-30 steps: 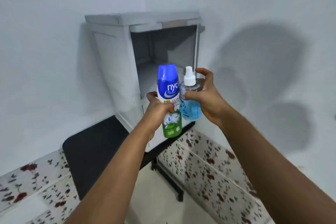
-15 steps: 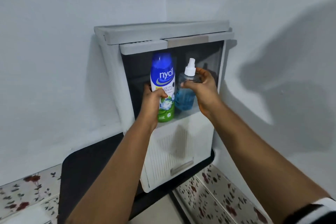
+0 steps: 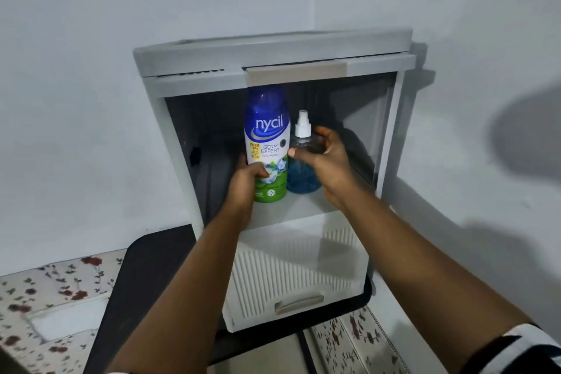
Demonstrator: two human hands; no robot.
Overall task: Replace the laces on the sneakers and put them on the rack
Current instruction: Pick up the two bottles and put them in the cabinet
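Two bottles stand upright side by side in the open upper compartment of a grey plastic cabinet (image 3: 170, 136), which serves as the rack here, and each is held by one hand. There is only the head view.

The left hand (image 3: 243, 182) comes in from about 7 o'clock and wraps its fingers round the lower, green part of the Nycil powder bottle (image 3: 266, 143); the blue cap and white label rise clear above the grip at 12 o'clock from the hand. The right hand (image 3: 328, 161) reaches in from about 5 o'clock and curls round the clear shoulder of the spray bottle (image 3: 303, 170), thumb in front, with the white nozzle above the hand at 11 o'clock and the blue liquid below the thumb at 7 o'clock. The two bottles are just beside each other, the spray bottle at 3 o'clock from the powder bottle; whether their bases rest on the shelf I cannot tell for certain.

Below the compartment is a closed ribbed drawer (image 3: 291, 276) with a beige handle. The cabinet sits on a black table (image 3: 145, 282) in a white corner. No sneakers or laces are in view.
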